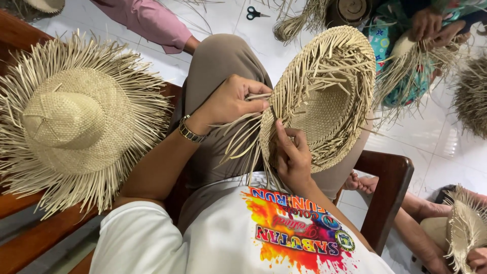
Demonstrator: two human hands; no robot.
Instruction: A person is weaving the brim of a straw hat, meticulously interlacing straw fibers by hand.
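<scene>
Matt, rough woven straw hat (324, 96) at centre; second straw hat (76, 122) at nine o'clock on a glossy wooden bench (30, 238); metal wristwatch (190, 132); glossy floor tiles (441, 147).

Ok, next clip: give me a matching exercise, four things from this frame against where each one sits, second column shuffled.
Things:
1. finished straw hat
2. scissors
3. unfinished hat
4. wristwatch

Places:
A. on the white tiled floor, top of the view
B. on the left hand's wrist
C. on the wooden seat at the left
D. on the lap, held by both hands, right hand at its lower edge

Pairs: 1-C, 2-A, 3-D, 4-B
</scene>
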